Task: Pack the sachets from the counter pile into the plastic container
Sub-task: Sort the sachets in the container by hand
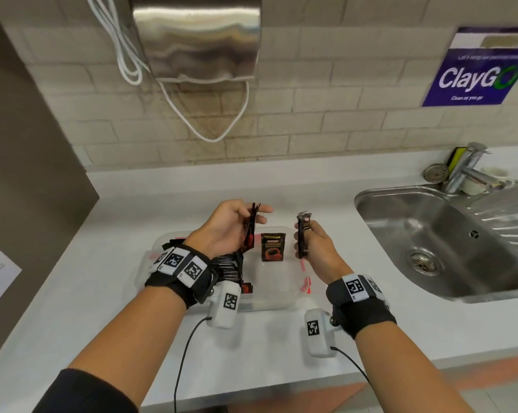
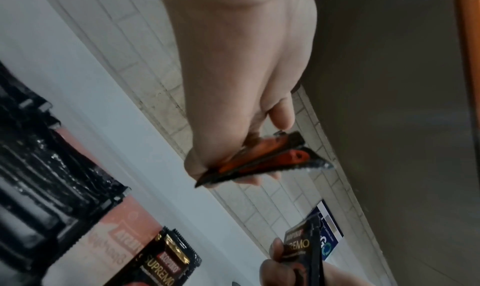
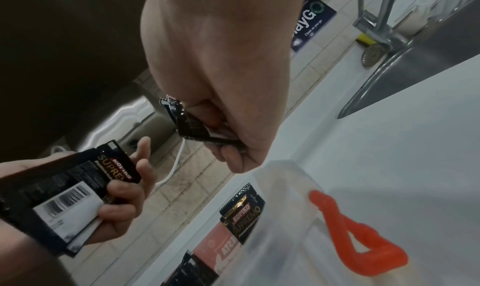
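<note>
In the middle of the head view, over the white worktop (image 1: 311, 192), we've got both hands up above the clear plastic container with orange-red clips (image 1: 281, 296). Our left hand (image 1: 226, 226) pinches a small bunch of black and red coffee sachets (image 1: 251, 228) between thumb and fingers, held edge-on. The left wrist view shows at least two sachets fanned apart at the far end. Our right hand (image 1: 316, 247) has its fingers curled round another black sachet bundle (image 1: 303, 235), held upright, just right of the left one and not touching it.

Down in the container, a row of black sachets standing on edge (image 1: 229, 268) fills the left side, partly hidden under our left wrist. One single black Kopiko Supremo sachet (image 1: 273, 247) stands against the far wall, face towards us, between the two hands in the frame. The right half of the container looks bare.

At the right of the frame sits the stainless steel sink (image 1: 442, 242) with its chrome tap (image 1: 468, 168). Upper right there's a blue ClayGo sign (image 1: 478, 73) on the tiled wall, and top centre a shiny metal hand dryer (image 1: 196, 37) with a white cable (image 1: 123, 55) looping below.
</note>
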Available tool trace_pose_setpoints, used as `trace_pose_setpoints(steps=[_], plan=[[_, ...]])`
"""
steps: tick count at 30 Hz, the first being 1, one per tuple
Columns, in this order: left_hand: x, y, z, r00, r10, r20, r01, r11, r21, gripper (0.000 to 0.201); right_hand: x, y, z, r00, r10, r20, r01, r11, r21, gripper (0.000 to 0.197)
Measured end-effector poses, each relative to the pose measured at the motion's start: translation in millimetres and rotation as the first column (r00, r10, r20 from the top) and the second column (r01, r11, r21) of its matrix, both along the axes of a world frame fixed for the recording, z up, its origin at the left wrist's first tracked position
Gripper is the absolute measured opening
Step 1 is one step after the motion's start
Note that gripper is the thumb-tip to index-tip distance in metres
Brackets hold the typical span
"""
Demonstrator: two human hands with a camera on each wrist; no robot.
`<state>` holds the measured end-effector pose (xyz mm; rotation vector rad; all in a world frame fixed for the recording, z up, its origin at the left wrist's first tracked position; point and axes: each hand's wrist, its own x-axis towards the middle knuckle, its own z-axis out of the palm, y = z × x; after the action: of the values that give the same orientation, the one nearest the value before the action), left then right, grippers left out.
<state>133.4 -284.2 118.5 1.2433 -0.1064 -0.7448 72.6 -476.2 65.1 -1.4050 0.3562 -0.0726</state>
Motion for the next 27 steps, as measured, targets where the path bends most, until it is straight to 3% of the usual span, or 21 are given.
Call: trace_pose_setpoints(steps=[5, 9, 11, 15, 27], plan=[[3, -28, -12, 0.975, 0.006, 0.221, -0.066, 0.962, 0.264, 0.049, -6, -13, -3, 1.000, -0.020, -0.013, 0.019, 1.000, -0.021, 0.028], [10, -40, -23, 0.851, -0.200, 0.485, -0.172, 0.767, 0.618, 0.031, -7, -16, -4, 1.000, -0.021, -0.017, 0.021, 1.000, -0.002, 0.028], [15, -43, -30, 0.790, -0.294, 0.539, -0.252, 0.644, 0.722, 0.023, -7, -13, -3, 1.000, -0.004, -0.003, 0.004, 1.000, 0.018, 0.026], [20, -50, -40, 0.778, -0.329, 0.535, -0.330, 0.511, 0.794, 0.024, -6, -3, -4, 0.999, 0.034, 0.009, -0.034, 0.997, 0.066, 0.029], [13, -70, -49, 0.741, -0.379, 0.555, -0.426, 0.374, 0.824, 0.027, -4, 9, -16, 0.999, 0.052, 0.001, -0.052, 0.993, 0.107, 0.034]])
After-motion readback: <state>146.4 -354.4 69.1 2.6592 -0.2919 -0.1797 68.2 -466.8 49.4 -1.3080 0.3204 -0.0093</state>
